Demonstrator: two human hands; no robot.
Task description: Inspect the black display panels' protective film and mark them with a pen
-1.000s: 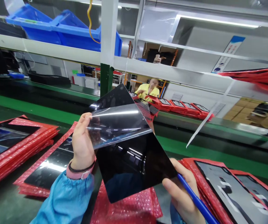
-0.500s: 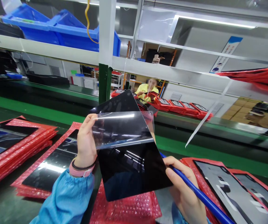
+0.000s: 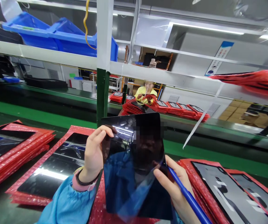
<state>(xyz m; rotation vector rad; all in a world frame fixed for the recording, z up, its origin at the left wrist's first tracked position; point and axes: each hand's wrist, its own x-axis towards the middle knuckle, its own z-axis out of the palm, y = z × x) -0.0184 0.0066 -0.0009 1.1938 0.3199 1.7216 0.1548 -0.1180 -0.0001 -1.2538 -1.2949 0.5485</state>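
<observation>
A black glossy tablet screen [image 3: 145,186] is tilted up in front of me, and its face mirrors my sleeve and the lights. My left hand [image 3: 95,152] is closed on its upper left edge, thumb at the front. On the right edge, my right hand [image 3: 177,182] is closed on the screen and also holds a long blue stick [image 3: 188,196], whose tip lies by the screen's edge. Whether clear film lies over the face I cannot tell. Beneath the screen is red bubble wrap [image 3: 98,199], mostly hidden.
Left are screens on red bubble bags, a nearer stack [image 3: 54,174] and a farther-left one [image 3: 12,149]. Panels showing grey backs [image 3: 220,186] lie on red bags at right. A green post [image 3: 102,93] stands ahead. Across the line, a person in yellow [image 3: 145,91] handles red bags.
The screen has turned more upright and come lower. The clear film that stretched across its upper half no longer shows as a raised sheet. Both hands stay at its edges.
</observation>
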